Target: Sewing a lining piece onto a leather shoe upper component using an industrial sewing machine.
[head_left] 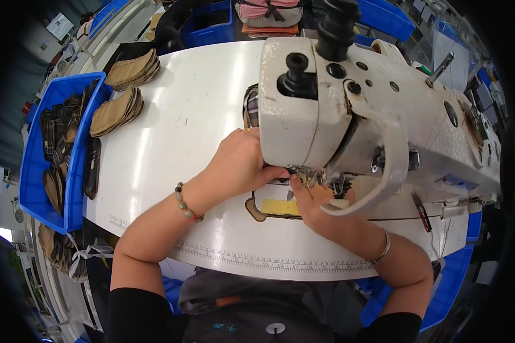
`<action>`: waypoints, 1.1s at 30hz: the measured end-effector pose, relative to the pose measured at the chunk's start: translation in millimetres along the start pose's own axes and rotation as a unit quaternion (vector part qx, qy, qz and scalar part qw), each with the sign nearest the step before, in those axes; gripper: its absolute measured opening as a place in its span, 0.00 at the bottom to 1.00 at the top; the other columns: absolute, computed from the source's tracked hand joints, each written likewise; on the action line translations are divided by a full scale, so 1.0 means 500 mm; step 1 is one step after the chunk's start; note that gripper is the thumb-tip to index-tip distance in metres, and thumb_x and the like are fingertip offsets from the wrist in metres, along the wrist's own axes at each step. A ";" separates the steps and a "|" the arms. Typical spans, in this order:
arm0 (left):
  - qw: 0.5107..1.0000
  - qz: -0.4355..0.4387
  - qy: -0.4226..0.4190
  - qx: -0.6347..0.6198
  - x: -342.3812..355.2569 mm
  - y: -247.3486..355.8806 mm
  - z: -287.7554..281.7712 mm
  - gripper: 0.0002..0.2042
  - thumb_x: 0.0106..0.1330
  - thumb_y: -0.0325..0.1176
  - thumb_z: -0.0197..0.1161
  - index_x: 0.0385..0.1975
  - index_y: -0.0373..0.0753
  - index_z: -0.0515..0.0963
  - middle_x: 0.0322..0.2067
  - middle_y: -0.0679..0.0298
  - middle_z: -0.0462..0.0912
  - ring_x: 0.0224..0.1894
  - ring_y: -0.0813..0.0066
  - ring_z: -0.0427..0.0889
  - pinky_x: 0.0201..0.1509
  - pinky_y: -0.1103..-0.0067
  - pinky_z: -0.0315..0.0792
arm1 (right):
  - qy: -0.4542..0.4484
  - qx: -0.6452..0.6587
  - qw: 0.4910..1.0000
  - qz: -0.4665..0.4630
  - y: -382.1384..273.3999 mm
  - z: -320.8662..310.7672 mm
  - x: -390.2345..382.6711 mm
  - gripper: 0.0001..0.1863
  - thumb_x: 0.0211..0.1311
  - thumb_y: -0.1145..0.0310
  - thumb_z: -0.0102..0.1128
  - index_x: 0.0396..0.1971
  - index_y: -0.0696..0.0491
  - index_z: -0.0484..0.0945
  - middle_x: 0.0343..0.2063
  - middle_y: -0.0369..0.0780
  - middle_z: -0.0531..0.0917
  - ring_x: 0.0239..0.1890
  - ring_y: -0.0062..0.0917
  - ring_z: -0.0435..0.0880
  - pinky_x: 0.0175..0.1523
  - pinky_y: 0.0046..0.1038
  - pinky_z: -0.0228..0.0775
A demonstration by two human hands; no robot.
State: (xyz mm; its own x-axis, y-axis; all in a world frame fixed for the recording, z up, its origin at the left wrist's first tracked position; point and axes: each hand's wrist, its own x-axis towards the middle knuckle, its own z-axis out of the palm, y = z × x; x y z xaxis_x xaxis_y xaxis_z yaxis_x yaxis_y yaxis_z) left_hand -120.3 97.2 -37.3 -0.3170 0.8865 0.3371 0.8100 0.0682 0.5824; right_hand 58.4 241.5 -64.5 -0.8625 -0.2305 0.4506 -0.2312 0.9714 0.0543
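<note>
Fabric piece: a plaid piece with a tan edge [250, 108] shows just left of the machine head; the rest is hidden behind it.
Left hand: bent over the work beside the machine head [240, 160], thumb stretched toward the presser foot [310, 178]; fingertips hidden, so I cannot tell how firmly it grips.
Right hand: low on the machine bed [320, 211], index finger reaching to the left thumb's tip; whether it pinches anything, I cannot tell.
Room at the needle: tight, with both hands close to the presser foot and the curved white lever [392, 166] arching over the right one.
Room to the left: a broad stretch of white tabletop [183, 97] runs from the left forearm to the tan stacks.
Near edge: curved in this view, with a printed ruler scale [269, 263] along it.
Right of the hands: a red-and-black tool [422, 214].
Stacks: two tan piles [117, 111] at the far left.
Left bin: blue [81, 171], holding plaid and tan pieces [63, 134].
Beyond: another person in pink [263, 11], blue bins nearby.
</note>
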 end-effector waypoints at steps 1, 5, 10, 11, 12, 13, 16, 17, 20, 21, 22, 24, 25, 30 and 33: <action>1.000 0.012 0.018 0.007 0.002 0.003 0.000 0.14 0.47 0.35 0.79 0.34 0.41 0.86 0.32 0.55 0.84 0.32 0.54 0.83 0.37 0.67 0.77 | 0.025 -0.003 1.000 -0.003 0.002 0.001 0.000 0.16 0.54 0.76 0.60 0.45 0.61 0.81 0.26 0.38 0.82 0.26 0.28 0.83 0.27 0.29 0.75; 1.000 -0.003 -0.010 0.027 -0.001 -0.015 0.016 0.13 0.47 0.36 0.78 0.33 0.43 0.86 0.31 0.56 0.84 0.32 0.54 0.83 0.35 0.68 0.76 | 0.040 0.030 0.999 0.008 0.002 -0.005 0.006 0.17 0.53 0.76 0.61 0.45 0.61 0.81 0.26 0.39 0.82 0.26 0.30 0.83 0.27 0.30 0.75; 0.999 -0.015 -0.010 0.051 0.006 0.018 -0.007 0.13 0.48 0.37 0.78 0.34 0.46 0.87 0.32 0.59 0.84 0.34 0.56 0.82 0.40 0.67 0.73 | -0.002 0.039 0.999 0.016 -0.001 -0.016 0.005 0.13 0.51 0.76 0.61 0.40 0.59 0.81 0.26 0.40 0.82 0.26 0.32 0.83 0.28 0.33 0.75; 0.999 -0.015 -0.010 0.051 0.004 0.019 -0.005 0.13 0.48 0.37 0.78 0.34 0.46 0.87 0.32 0.59 0.84 0.34 0.56 0.82 0.40 0.67 0.73 | -0.002 0.038 0.999 0.017 0.000 -0.013 0.004 0.13 0.51 0.76 0.61 0.40 0.59 0.81 0.26 0.40 0.82 0.26 0.32 0.83 0.28 0.33 0.75; 0.998 -0.007 0.004 0.055 0.003 0.019 -0.003 0.13 0.48 0.37 0.77 0.34 0.46 0.87 0.32 0.59 0.84 0.36 0.56 0.82 0.42 0.67 0.72 | 0.016 0.049 0.999 0.015 0.001 -0.007 0.003 0.12 0.51 0.76 0.61 0.38 0.59 0.81 0.26 0.40 0.82 0.26 0.33 0.83 0.28 0.33 0.75; 0.998 0.001 0.017 0.058 0.001 0.018 -0.001 0.13 0.49 0.37 0.77 0.35 0.47 0.87 0.33 0.60 0.85 0.37 0.57 0.82 0.44 0.67 0.71 | 0.033 0.059 0.998 0.013 0.001 -0.003 0.003 0.12 0.51 0.76 0.61 0.37 0.59 0.82 0.26 0.40 0.82 0.26 0.33 0.83 0.28 0.33 0.75; 0.998 -0.009 0.008 0.061 0.000 0.017 0.001 0.12 0.50 0.37 0.77 0.35 0.47 0.87 0.34 0.61 0.85 0.39 0.58 0.82 0.46 0.67 0.70 | 0.044 0.060 0.997 0.018 0.001 -0.002 0.004 0.12 0.50 0.75 0.61 0.37 0.58 0.82 0.26 0.40 0.82 0.26 0.33 0.83 0.28 0.33 0.75; 0.998 -0.007 0.008 0.060 0.001 0.016 0.003 0.12 0.50 0.37 0.77 0.35 0.47 0.87 0.34 0.61 0.85 0.39 0.58 0.82 0.46 0.67 0.70 | 0.043 0.059 0.997 0.019 0.001 -0.002 0.003 0.12 0.50 0.75 0.61 0.37 0.58 0.82 0.26 0.40 0.82 0.26 0.33 0.83 0.28 0.33 0.75; 0.997 -0.001 0.009 0.076 0.002 0.016 0.005 0.12 0.51 0.37 0.76 0.36 0.48 0.87 0.33 0.61 0.85 0.38 0.59 0.82 0.46 0.68 0.69 | 0.037 0.049 0.998 0.024 0.001 -0.005 0.005 0.12 0.50 0.75 0.62 0.37 0.57 0.82 0.27 0.40 0.83 0.27 0.33 0.84 0.29 0.33 0.76; 0.997 -0.007 0.011 0.076 0.001 0.017 0.006 0.11 0.51 0.37 0.75 0.35 0.49 0.87 0.33 0.62 0.85 0.38 0.59 0.81 0.45 0.68 0.68 | 0.030 0.045 0.998 0.024 -0.001 -0.010 0.006 0.12 0.50 0.75 0.61 0.37 0.57 0.82 0.27 0.40 0.83 0.27 0.33 0.84 0.29 0.33 0.76; 0.997 -0.012 0.013 0.077 0.000 0.017 0.007 0.11 0.51 0.37 0.75 0.35 0.50 0.87 0.33 0.63 0.85 0.39 0.60 0.81 0.45 0.68 0.67 | 0.023 0.041 0.999 0.024 -0.002 -0.013 0.005 0.12 0.51 0.75 0.61 0.37 0.57 0.82 0.27 0.40 0.83 0.27 0.34 0.84 0.29 0.33 0.76; 0.996 -0.009 0.010 0.089 0.002 0.023 0.004 0.11 0.50 0.36 0.75 0.35 0.50 0.87 0.33 0.64 0.85 0.38 0.61 0.81 0.44 0.68 0.67 | 0.016 0.051 0.998 0.030 -0.004 -0.011 -0.001 0.12 0.50 0.75 0.61 0.37 0.57 0.83 0.27 0.40 0.83 0.27 0.34 0.84 0.29 0.34 0.76; 0.995 -0.007 0.007 0.101 0.003 0.025 0.002 0.11 0.50 0.36 0.75 0.35 0.51 0.87 0.32 0.64 0.85 0.38 0.61 0.81 0.43 0.68 0.66 | 0.010 0.062 0.997 0.035 -0.004 -0.010 -0.004 0.12 0.50 0.75 0.62 0.37 0.57 0.83 0.27 0.41 0.83 0.27 0.35 0.84 0.30 0.34 0.76; 1.000 -0.012 0.013 0.025 -0.019 -0.035 0.058 0.12 0.49 0.37 0.75 0.35 0.51 0.87 0.31 0.64 0.85 0.36 0.62 0.82 0.42 0.68 0.66 | 0.021 0.098 0.994 0.040 -0.002 -0.008 -0.008 0.12 0.49 0.75 0.62 0.36 0.57 0.82 0.27 0.41 0.83 0.27 0.36 0.84 0.30 0.35 0.76; 0.999 -0.015 0.026 0.019 -0.018 -0.028 0.058 0.12 0.49 0.37 0.75 0.35 0.49 0.87 0.28 0.62 0.84 0.32 0.58 0.82 0.37 0.67 0.71 | -0.022 0.044 0.999 0.022 -0.013 -0.026 -0.003 0.11 0.48 0.75 0.62 0.34 0.56 0.82 0.29 0.41 0.84 0.27 0.35 0.84 0.30 0.34 0.76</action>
State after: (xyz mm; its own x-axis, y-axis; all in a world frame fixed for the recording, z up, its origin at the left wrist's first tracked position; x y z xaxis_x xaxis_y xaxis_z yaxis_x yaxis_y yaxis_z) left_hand -114.7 101.6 -69.8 -0.3648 0.8592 0.3587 0.8181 0.1118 0.5641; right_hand 66.8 236.5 -53.8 -0.8908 -0.1925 0.4117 -0.2307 0.9720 -0.0446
